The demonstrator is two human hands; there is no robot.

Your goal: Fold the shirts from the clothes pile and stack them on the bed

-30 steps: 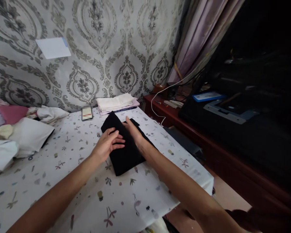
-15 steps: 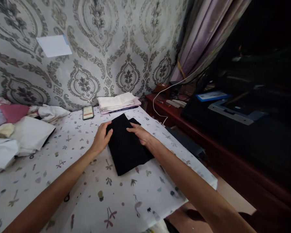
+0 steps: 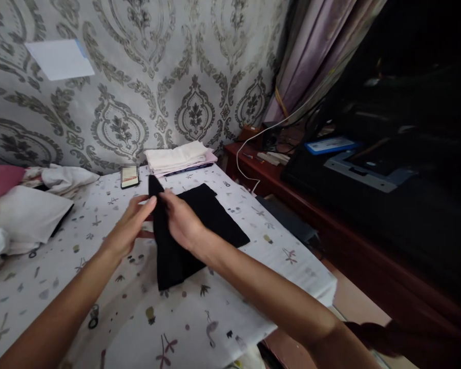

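A black folded cloth garment (image 3: 223, 220) lies on the patterned bedsheet in front of me; its exact kind does not show. The left part stands raised as a flap, while the right part rests flat. My left hand (image 3: 127, 225) pinches the flap's left side, thumb near its upper edge and fingers partly hidden behind it. On the inner side of the same flap, my right hand (image 3: 182, 218) is closed against the cloth, its fingertips partly out of sight. Both hands are close together with the flap between them.
Folded white and pink cloths (image 3: 176, 158) are stacked by the wall, with a small dark-framed card-like object (image 3: 129, 176) beside them. Loose clothes (image 3: 34, 215) are heaped at left. A dark red cabinet (image 3: 269, 166) with a white cable (image 3: 237, 154) borders the right side.
The left part of the black garment has been lifted from lying flat into an upright flap. Both hands have moved left with it, and the view has shifted slightly right.
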